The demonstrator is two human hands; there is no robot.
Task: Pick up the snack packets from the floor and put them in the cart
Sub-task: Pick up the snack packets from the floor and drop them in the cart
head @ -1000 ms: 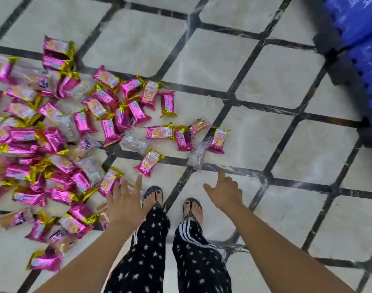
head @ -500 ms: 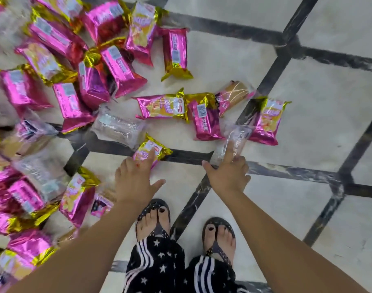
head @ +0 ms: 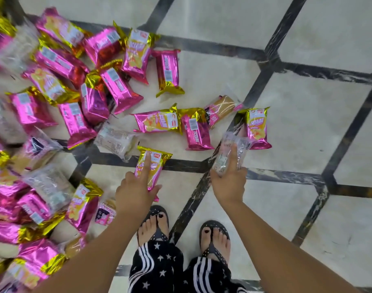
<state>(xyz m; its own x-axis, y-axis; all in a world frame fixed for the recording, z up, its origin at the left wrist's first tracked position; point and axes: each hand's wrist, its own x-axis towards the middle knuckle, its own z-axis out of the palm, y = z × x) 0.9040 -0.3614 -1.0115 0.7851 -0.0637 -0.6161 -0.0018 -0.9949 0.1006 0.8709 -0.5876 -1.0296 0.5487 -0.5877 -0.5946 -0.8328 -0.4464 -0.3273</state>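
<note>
a pale marble floor [head: 308, 123] crossed by dark inlaid bands fills the view. a heap of pink and gold foil snack packets [head: 90, 102] spreads across the person's left side of it, with a few clear ones mixed in and a short row of strays trailing toward the middle.

the left hand [head: 134, 193] holds a pink and gold foil packet [head: 157, 166] at its near end. its grip pinches the wrapper between the thumb at the side and the curled fingers, and the index finger lies straight along the top, probably to keep the slippery foil from flopping.

the right hand [head: 229, 185] has a clear plastic packet [head: 222, 159] in the same sort of grip, fingers wrapped round the lower end and the index finger laid up its length. whether either packet has left the floor i cannot tell.

both hands work the strays nearest the black sandals [head: 214, 240], likely because those need the least reach. the cart is out of view, and most packets lie ungathered, so the task looks barely started.
</note>
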